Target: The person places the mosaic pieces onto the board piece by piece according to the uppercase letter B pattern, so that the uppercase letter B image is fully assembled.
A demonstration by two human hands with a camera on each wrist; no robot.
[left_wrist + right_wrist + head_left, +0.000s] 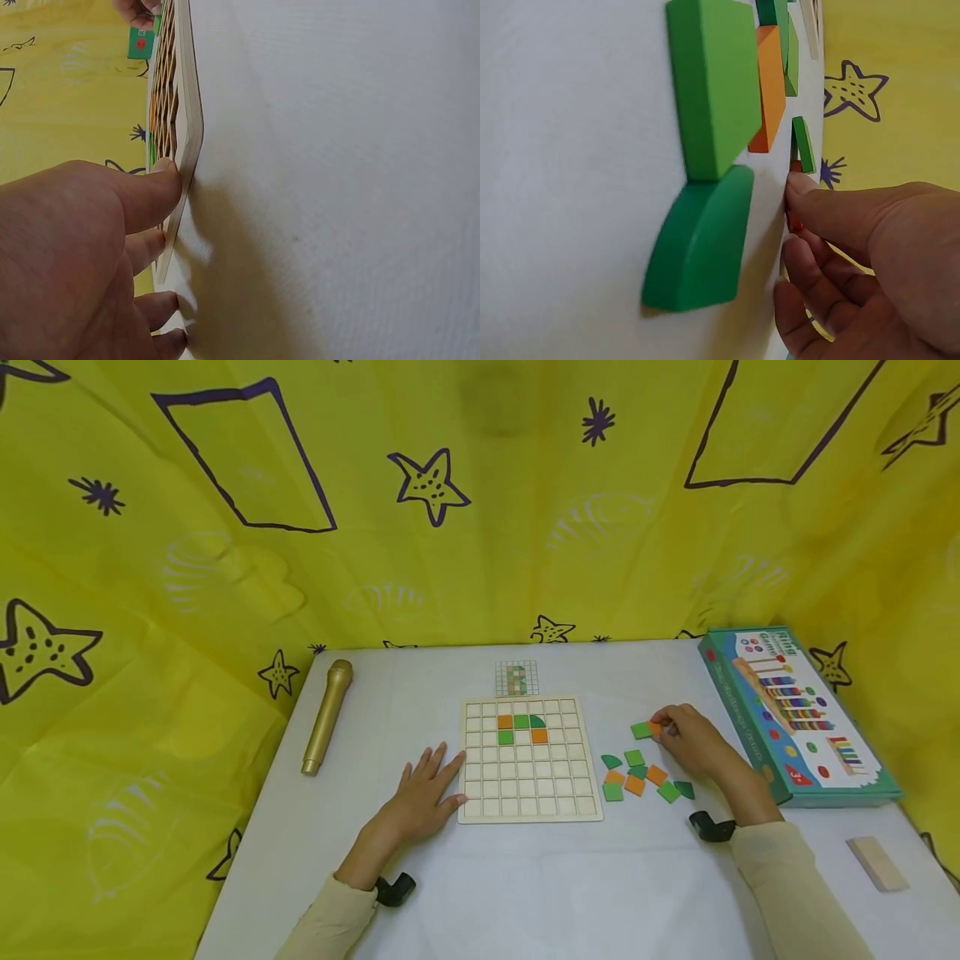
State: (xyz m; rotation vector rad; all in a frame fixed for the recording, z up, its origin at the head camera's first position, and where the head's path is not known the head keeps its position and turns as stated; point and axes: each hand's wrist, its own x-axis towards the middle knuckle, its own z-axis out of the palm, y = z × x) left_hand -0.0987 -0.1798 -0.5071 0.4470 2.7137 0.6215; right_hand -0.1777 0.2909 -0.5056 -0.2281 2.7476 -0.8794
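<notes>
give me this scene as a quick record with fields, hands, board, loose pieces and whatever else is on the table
left hand: open flat, fingers spread, thumb touching the near part of the grid board's left edge; left hand, grid board
right hand: right hand pinches an orange tile beside a green tile
on board: five placed pieces, orange, green and dark green
loose pieces: scattered pieces right of the board
beyond board: pattern card
far left: gold microphone
far right: game box, wooden block

Bare left hand (420, 802) palm down, fingers spread!
And the bare right hand (696, 743)? Pinching, thumb against fingers.
</notes>
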